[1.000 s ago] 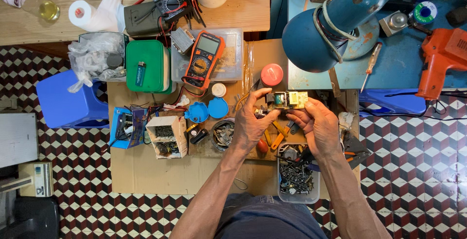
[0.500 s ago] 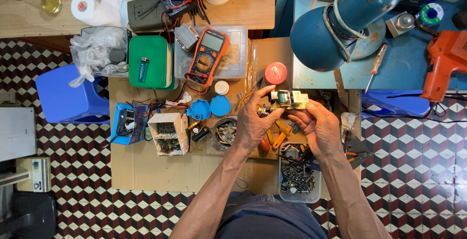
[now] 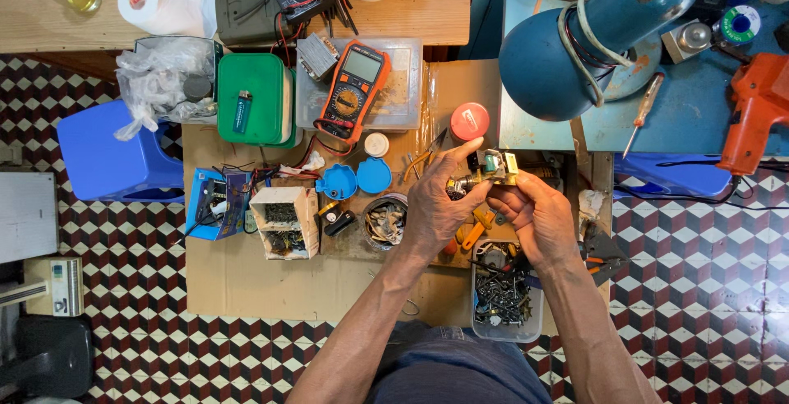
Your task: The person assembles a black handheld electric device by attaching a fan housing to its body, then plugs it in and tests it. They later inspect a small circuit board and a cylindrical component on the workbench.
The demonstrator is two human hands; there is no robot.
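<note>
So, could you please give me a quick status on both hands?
Left hand and right hand grip small yellow-framed transformer part. Held above cardboard-topped bench. Nothing obstructing.

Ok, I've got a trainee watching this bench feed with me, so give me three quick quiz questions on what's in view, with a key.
1. True or false: both hands hold the small electronic part above the cardboard work surface.
2. Which thing lies on the green box? A) a lighter B) a screwdriver C) a red cap
3. Fill in: the orange multimeter rests on a clear plastic ____.

Key:
1. True: the left hand and the right hand both grip it.
2. A: a blue lighter; the screwdriver lies on the blue bench, the red cap on the cardboard.
3. Tray: the clear plastic tray.
</note>
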